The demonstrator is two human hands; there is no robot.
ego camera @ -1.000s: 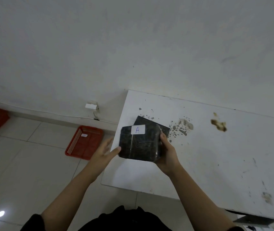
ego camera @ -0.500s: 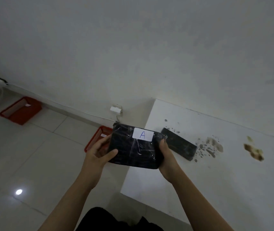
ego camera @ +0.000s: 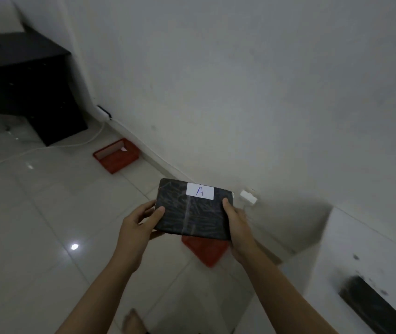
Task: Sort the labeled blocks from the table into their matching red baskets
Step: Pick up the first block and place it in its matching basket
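Now my left hand point(ego camera: 136, 225) and right hand point(ego camera: 239, 227) both clasp the block point(ego camera: 193, 214) marked A by its ends, above the floor. Under it peeks one red basket point(ego camera: 206, 250); another basket point(ego camera: 117, 155) sits farther off by the wall.

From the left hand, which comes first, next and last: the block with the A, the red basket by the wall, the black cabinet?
1. Block with the A: held in the left hand.
2. Red basket by the wall: on the floor, farther off.
3. Black cabinet: far left corner.
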